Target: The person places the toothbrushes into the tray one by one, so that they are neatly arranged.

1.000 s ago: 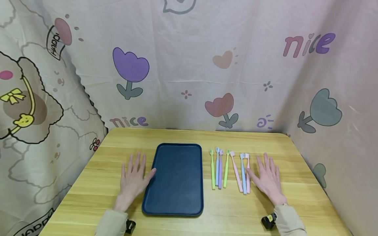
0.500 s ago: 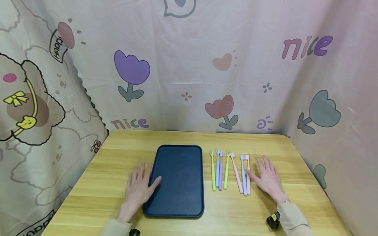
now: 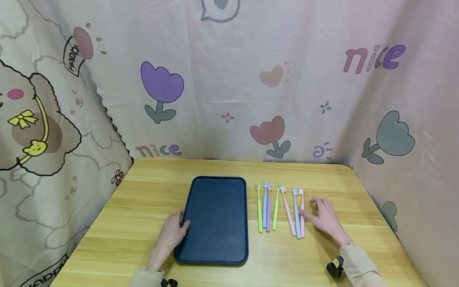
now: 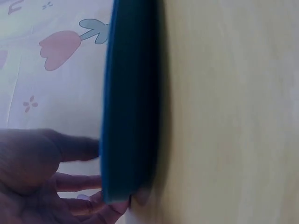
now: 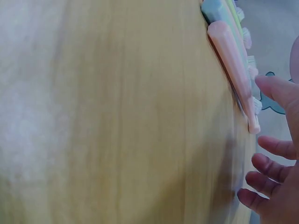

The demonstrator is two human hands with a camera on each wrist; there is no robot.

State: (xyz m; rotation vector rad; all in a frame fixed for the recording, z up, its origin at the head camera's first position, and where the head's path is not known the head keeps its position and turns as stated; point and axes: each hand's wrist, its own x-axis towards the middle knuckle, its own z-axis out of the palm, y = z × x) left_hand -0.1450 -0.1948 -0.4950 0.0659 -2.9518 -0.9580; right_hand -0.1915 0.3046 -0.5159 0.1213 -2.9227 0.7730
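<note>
A dark blue rectangular tray (image 3: 215, 219) lies on the wooden table, left of a row of toothbrushes. My left hand (image 3: 171, 233) grips its left edge, thumb over the rim and the other fingers curled at the side. In the left wrist view, the tray's side wall (image 4: 131, 102) stands between thumb and fingers. My right hand (image 3: 326, 217) hovers at the row's right end, fingers loosely bent and apart, holding nothing. Its thumb overlaps the rightmost pink toothbrush (image 3: 302, 227) in the head view. Just left of that lies a blue toothbrush (image 3: 297, 221).
Further left in the row are another pink toothbrush (image 3: 289, 213), a green one (image 3: 275, 211), a purple one (image 3: 268, 215), another blue one (image 3: 264, 211) and a second green one (image 3: 259, 211). A printed curtain (image 3: 222, 79) hangs behind the table (image 3: 279, 263).
My left hand's spread fingers have curled in at the tray's left edge. My right hand's fingers, straight before, have bent, and the hand stays beside the rightmost toothbrush.
</note>
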